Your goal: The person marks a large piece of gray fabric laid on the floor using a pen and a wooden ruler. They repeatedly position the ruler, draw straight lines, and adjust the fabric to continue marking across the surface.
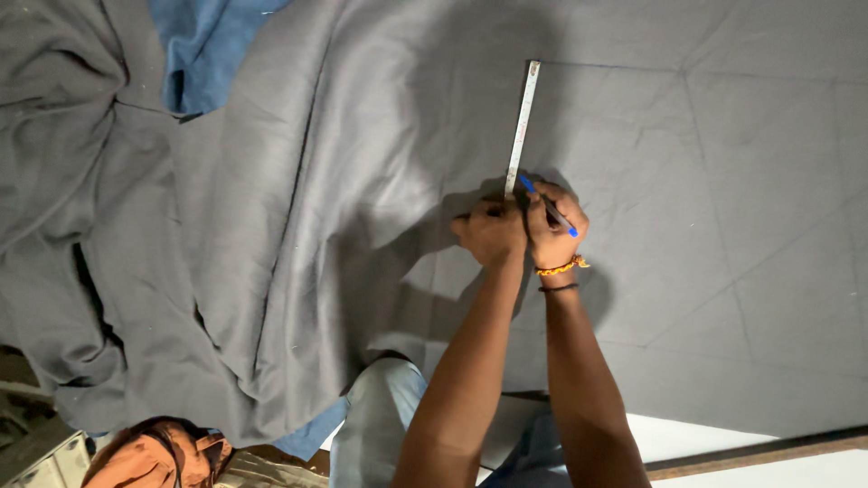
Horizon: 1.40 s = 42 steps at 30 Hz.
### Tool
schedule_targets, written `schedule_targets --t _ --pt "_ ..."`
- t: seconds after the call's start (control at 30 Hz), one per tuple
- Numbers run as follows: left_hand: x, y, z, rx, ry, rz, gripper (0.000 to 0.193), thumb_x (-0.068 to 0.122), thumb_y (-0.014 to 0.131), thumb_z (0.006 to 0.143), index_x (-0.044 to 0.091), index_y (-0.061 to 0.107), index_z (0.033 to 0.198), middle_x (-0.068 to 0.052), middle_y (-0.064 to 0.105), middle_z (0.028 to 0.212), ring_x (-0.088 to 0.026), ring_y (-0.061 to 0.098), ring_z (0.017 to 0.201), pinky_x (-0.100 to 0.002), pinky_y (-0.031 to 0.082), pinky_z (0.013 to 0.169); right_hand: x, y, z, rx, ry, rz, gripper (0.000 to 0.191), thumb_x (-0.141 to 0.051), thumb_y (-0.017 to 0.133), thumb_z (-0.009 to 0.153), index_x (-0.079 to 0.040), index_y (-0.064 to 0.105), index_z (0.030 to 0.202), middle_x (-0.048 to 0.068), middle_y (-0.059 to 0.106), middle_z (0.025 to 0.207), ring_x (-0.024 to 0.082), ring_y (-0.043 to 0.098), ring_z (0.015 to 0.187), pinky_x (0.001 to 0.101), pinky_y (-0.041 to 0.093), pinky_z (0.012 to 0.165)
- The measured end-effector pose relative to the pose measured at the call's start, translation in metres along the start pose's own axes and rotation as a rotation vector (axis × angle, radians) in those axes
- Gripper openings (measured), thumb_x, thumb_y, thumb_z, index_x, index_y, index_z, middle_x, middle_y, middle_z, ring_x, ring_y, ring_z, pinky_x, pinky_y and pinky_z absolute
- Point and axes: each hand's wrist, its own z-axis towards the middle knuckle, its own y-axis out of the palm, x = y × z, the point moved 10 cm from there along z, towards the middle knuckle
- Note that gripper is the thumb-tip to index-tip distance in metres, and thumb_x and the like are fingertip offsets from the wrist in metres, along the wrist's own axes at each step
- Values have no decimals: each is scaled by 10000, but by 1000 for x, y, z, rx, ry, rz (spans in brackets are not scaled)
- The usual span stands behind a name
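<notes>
A large grey cloth (pixel 687 226) lies spread flat on the right and bunched in folds on the left. A long metal ruler (pixel 523 122) rests on it, running away from me. My left hand (pixel 490 233) presses down on the near end of the ruler. My right hand (pixel 556 226) sits right beside it, holding a blue pen (pixel 548 206) with its tip against the ruler's right edge. An orange bracelet and a dark band circle my right wrist. Faint lines cross the flat cloth.
A blue cloth (pixel 210 50) shows at the top left beneath the grey folds. An orange-brown bag (pixel 154 452) lies at the bottom left. A white surface with a dark edge strip (pixel 750 447) runs along the bottom right. My pale trouser leg (pixel 375 425) is below.
</notes>
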Motion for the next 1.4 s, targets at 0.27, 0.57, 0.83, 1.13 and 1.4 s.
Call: schedule_targets --t 0.27,0.57,0.83,1.13,1.4 --pt "6 3 -1 -108 -12 74 293 422 810 757 147 777 850 -201 622 989 -377 571 1030 -479 534 847 -6 3 0 10 -26 -11 93 16 693 936 31 722 1024 131 744 1022 195 694 933 301 546 868" --pt "11 -6 -3 -121 -49 21 304 438 809 766 155 777 872 -207 575 1055 -370 559 1051 -470 525 871 -15 6 2 14 -57 -42 74 18 692 939 34 721 1005 144 750 1044 221 710 962 320 552 892" --pt "15 -18 14 -249 165 -364 286 332 752 891 55 693 847 -100 667 766 -256 660 727 -370 535 705 -33 11 1 29 -214 -222 105 10 682 936 16 708 1038 153 740 1046 300 727 976 377 572 905" --pt "69 -127 59 182 1098 207 130 153 765 873 88 681 948 -115 604 981 -348 552 914 -483 452 807 -39 36 -29 205 -228 -464 128 -17 718 919 -19 705 1046 136 697 959 339 664 858 422 545 805" --pt "69 -86 87 372 1145 336 176 189 719 857 69 662 972 -130 612 1073 -369 544 956 -520 411 810 -37 42 -30 347 -217 -390 104 11 674 932 -2 678 1035 124 718 949 302 667 849 391 545 812"
